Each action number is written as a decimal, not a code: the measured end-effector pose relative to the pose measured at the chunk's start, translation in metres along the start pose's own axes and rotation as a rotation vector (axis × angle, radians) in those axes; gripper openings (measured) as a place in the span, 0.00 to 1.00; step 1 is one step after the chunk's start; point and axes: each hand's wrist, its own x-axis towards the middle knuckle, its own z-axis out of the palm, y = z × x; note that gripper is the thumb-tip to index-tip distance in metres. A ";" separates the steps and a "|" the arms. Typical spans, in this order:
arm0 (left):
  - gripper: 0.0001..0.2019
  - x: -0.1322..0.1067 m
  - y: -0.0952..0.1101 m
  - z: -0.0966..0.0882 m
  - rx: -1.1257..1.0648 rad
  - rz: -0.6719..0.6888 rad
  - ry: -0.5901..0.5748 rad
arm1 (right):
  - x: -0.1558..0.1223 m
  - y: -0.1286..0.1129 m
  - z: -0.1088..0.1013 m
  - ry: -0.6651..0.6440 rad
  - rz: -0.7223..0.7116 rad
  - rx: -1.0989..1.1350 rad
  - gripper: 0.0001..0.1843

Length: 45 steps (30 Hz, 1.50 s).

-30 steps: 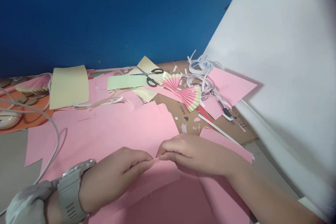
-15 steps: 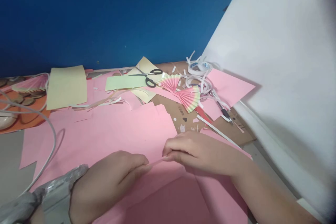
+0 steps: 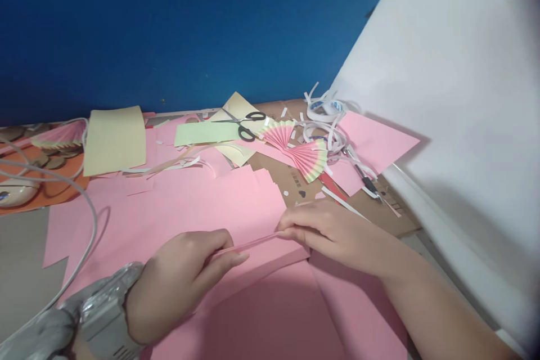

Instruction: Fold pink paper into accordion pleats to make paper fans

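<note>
Between my hands runs the folded edge of a pink paper sheet (image 3: 261,256), raised a little above other pink sheets (image 3: 202,208). My left hand (image 3: 189,275) pinches that edge, its thumb lying on the near side and its fingers behind. Farther right, my right hand (image 3: 327,230) pinches the same edge between thumb and fingertips. The sheet's near part hangs in shadow over more pink paper. Beyond my hands lies a pleated pink paper fan (image 3: 295,149) with yellow-green rims, shaped like a bow. Black-handled scissors (image 3: 244,124) rest open beside it, on a light green strip (image 3: 202,133).
At the left stand a computer mouse (image 3: 19,192), a white cable (image 3: 95,225) and a yellow sheet (image 3: 115,140). To the right are curled white strips (image 3: 324,118), a black pen (image 3: 369,184) and cardboard (image 3: 392,214). A blue wall (image 3: 189,28) and a white wall (image 3: 455,67) border the table.
My left thumb has shifted out from my fingers along the paper. My right hand has slid right along the edge, and the gap between my hands is wider. The view has shifted slightly.
</note>
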 end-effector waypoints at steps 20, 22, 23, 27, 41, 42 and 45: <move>0.21 0.001 0.004 0.013 0.318 0.253 0.071 | 0.013 -0.018 0.016 -0.128 -0.192 -0.225 0.18; 0.18 0.000 0.005 0.010 0.208 0.236 0.078 | 0.012 -0.018 0.017 -0.135 -0.159 -0.206 0.19; 0.17 -0.001 0.005 0.007 0.142 0.214 0.074 | 0.010 -0.016 0.016 -0.128 -0.131 -0.196 0.20; 0.16 0.001 0.002 -0.001 -0.101 0.113 -0.003 | 0.006 -0.009 0.013 -0.104 -0.069 -0.172 0.21; 0.15 0.005 0.006 -0.002 -0.105 0.098 -0.008 | 0.008 -0.009 0.014 -0.096 -0.071 -0.234 0.22; 0.15 0.005 0.007 -0.001 -0.083 0.119 -0.002 | 0.009 -0.010 0.016 -0.103 -0.086 -0.246 0.22; 0.17 0.005 0.007 0.005 -0.010 0.172 -0.011 | 0.011 -0.015 0.020 -0.132 -0.179 -0.302 0.20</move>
